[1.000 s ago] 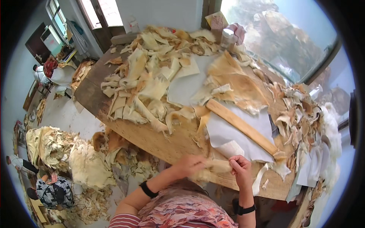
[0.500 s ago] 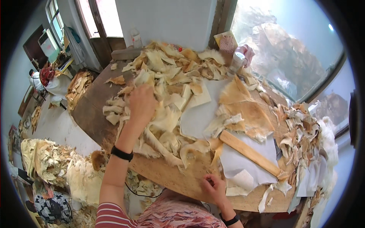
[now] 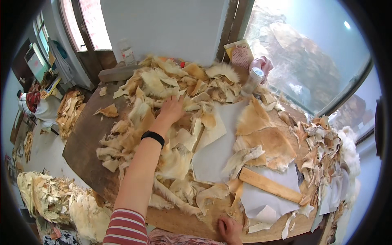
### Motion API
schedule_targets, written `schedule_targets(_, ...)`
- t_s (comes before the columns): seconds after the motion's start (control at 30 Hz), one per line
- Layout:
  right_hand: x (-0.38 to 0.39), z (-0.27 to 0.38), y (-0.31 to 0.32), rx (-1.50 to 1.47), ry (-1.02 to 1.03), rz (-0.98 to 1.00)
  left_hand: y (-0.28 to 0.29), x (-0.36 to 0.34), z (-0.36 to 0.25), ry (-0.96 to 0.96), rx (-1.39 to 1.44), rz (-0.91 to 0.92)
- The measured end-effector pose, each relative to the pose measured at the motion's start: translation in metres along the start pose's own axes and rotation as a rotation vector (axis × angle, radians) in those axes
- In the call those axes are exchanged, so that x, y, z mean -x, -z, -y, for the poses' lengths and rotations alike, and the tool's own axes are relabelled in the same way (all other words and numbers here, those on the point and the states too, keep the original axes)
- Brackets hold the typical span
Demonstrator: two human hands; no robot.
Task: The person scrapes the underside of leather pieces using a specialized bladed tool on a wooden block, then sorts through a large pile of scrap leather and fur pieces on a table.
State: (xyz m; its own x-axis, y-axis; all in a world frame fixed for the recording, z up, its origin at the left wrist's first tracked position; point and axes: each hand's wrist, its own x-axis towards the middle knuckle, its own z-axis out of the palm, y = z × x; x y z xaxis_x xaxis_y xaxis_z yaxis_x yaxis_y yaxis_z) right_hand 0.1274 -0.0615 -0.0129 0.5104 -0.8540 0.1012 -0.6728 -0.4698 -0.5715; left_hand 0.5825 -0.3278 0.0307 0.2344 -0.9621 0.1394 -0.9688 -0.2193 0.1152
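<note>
My left hand reaches far over the table onto a heaped pile of cream and tan fur scraps. Its fingers are slightly apart and bent down, with the tips among the scraps; I see nothing gripped. At the table's near edge my right hand rests on the wood with its fingers curled in, hiding whatever may be in them. Right of the pile lies a pale grey sheet. Beyond it are joined tan fur pieces and a flat wooden stick on another pale sheet.
A lidded clear jar stands by the window, next to a pink cloth. A plastic bottle is at the back left. More scraps crowd the right edge. Bundled hides sit at lower left; another person is far left.
My left hand has moved away from me and to the right, deeper over the pile. My right hand has lowered onto the table edge. The view has shifted.
</note>
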Motion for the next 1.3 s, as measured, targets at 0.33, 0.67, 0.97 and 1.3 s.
schedule_targets(0.33,0.006,-0.004,-0.007,-0.017,-0.063,0.051,-0.021,-0.043,0.044,0.129,0.201,0.038)
schedule_targets(0.67,0.001,0.000,-0.007,-0.041,-0.066,0.047,0.003,-0.080,0.042,-0.166,0.434,0.024)
schedule_targets(0.97,0.010,0.001,-0.013,0.150,-0.083,0.024,-0.021,-0.184,0.024,0.129,0.364,-0.322)
schedule_targets(1.3,0.004,0.003,-0.012,0.143,-0.073,0.051,-0.027,-0.210,0.035,0.026,0.410,-0.180)
